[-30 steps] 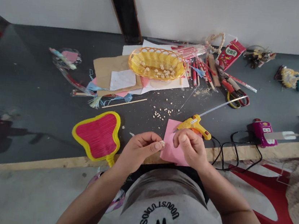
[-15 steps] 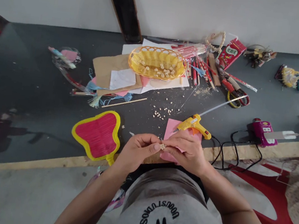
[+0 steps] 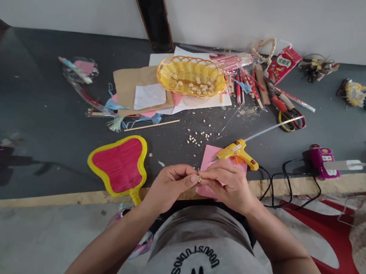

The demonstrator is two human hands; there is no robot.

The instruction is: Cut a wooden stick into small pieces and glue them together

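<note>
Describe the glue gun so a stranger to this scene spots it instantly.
On the grey table, find the pink paper by the right hand. The glue gun lies over the paper's far edge, just beyond that hand. Unlike the yellow basket, it trails a black cord and has a clear stick jutting out.

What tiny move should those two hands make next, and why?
Probably a light press on the small pale piece: the left hand and right hand both have their fingertips on it, and the yellow glue gun lies on the pink paper, so pressing needs no reaching.
</note>
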